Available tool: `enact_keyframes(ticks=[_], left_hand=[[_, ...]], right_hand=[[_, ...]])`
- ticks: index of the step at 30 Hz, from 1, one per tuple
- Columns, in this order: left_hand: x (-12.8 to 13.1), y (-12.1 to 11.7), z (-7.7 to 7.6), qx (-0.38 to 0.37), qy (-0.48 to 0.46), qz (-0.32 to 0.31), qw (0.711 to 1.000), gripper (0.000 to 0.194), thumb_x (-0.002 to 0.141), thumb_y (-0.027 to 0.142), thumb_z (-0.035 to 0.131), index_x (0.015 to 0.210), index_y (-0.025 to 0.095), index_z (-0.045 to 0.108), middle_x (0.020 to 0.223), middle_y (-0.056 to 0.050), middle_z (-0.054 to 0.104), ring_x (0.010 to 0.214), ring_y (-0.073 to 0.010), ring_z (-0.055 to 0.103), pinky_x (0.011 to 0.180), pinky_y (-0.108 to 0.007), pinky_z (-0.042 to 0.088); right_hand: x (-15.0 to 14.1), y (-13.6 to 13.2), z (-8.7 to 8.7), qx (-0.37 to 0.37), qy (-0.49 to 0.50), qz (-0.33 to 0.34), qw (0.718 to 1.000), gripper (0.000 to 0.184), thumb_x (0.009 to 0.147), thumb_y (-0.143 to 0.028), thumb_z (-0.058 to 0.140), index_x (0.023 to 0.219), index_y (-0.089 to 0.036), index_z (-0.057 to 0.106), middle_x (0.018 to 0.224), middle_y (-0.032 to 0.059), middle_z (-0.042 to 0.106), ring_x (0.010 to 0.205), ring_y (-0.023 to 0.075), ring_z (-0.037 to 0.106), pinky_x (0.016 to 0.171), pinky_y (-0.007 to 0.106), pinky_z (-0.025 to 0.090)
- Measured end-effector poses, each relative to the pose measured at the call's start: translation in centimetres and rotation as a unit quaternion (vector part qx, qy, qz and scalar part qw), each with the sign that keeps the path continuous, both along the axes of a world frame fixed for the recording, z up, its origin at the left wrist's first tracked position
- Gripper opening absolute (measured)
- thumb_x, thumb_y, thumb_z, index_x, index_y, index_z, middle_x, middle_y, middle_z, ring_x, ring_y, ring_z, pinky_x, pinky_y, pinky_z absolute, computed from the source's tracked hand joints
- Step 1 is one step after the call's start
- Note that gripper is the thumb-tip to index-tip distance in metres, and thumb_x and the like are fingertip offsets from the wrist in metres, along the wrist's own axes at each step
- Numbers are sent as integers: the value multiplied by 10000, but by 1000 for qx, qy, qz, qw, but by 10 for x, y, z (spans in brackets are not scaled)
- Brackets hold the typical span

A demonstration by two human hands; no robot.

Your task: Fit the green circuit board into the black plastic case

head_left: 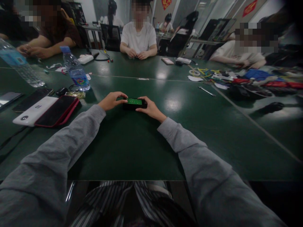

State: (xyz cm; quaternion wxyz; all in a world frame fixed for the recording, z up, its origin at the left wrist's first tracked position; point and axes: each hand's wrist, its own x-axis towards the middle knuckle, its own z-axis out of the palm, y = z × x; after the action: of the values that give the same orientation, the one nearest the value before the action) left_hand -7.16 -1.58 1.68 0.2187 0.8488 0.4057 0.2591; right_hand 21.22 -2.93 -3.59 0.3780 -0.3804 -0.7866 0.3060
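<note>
Apparent holding step: black case (131, 107) with green board (134, 101).
Left hand (113, 101) pinches left end; right hand (151, 109) clasps right end. Next move likely calls for steady support.

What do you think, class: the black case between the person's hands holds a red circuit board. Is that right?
Not quite: the head view shows a green circuit board, not red, in the black case between left hand and right hand.

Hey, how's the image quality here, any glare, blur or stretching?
Head view: dim overall, with pale glare patches on the green table; head view edges: the tall bottle at left looks stretched, the cluttered pile at right looks smeared; head view centre: the green board is too small for detail.
</note>
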Motion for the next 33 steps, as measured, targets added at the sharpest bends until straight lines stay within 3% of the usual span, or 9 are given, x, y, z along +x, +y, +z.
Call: enact_keyframes(ticks=[5, 15, 19, 23, 26, 33], left_hand=[[2, -2, -6, -9, -7, 5, 1000, 366, 951, 438, 650, 1200, 172, 688, 1233, -114, 724, 1149, -275, 680, 1075, -486, 508], [6, -5, -25, -59, -115, 20, 991, 376, 923, 419, 678, 1200, 165, 654, 1269, -130, 712, 1183, -271, 677, 1102, -516, 502], [4, -10, -28, -86, -140, 26, 986, 424, 889, 482, 713, 1163, 161, 670, 1242, -133, 721, 1162, -272, 688, 1116, -523, 491], [5, -20, -36, -131, -180, 21, 975, 555, 787, 578, 784, 1133, 163, 659, 1222, -147, 719, 1114, -285, 702, 1054, -536, 526], [6, -27, -43, -135, -209, 6, 969, 655, 634, 538, 902, 1118, 192, 627, 1154, -117, 737, 1135, -285, 693, 1061, -524, 510], [7, -41, -43, -149, -207, 7, 967, 696, 578, 598, 906, 1071, 184, 641, 1098, -121, 747, 1148, -304, 691, 1084, -538, 471]], right_hand=[[0, 0, 1, 2, 5, 6, 1000, 625, 764, -385, 870, 1294, -228, 579, 1311, 105, 673, 1236, 313, 663, 1098, 554, 531], [-1, 1, 0, 7, 2, -4, 1000, 611, 746, -367, 869, 1273, -227, 593, 1296, 98, 681, 1209, 312, 666, 1104, 566, 517], [0, -2, -1, 4, 7, 1, 1000, 629, 724, -415, 877, 1258, -224, 605, 1257, 96, 685, 1159, 306, 684, 1079, 564, 533], [-1, -15, -1, 5, 5, -7, 1000, 627, 712, -441, 879, 1241, -236, 612, 1234, 90, 696, 1162, 308, 684, 1088, 579, 524], [-3, -28, -2, 4, 7, -16, 1000, 621, 704, -441, 880, 1226, -239, 611, 1205, 83, 704, 1133, 300, 692, 1080, 582, 528], [-5, -51, -6, -4, 10, -34, 999, 653, 677, -439, 891, 1221, -210, 613, 1220, 99, 686, 1142, 290, 688, 1074, 549, 528]])
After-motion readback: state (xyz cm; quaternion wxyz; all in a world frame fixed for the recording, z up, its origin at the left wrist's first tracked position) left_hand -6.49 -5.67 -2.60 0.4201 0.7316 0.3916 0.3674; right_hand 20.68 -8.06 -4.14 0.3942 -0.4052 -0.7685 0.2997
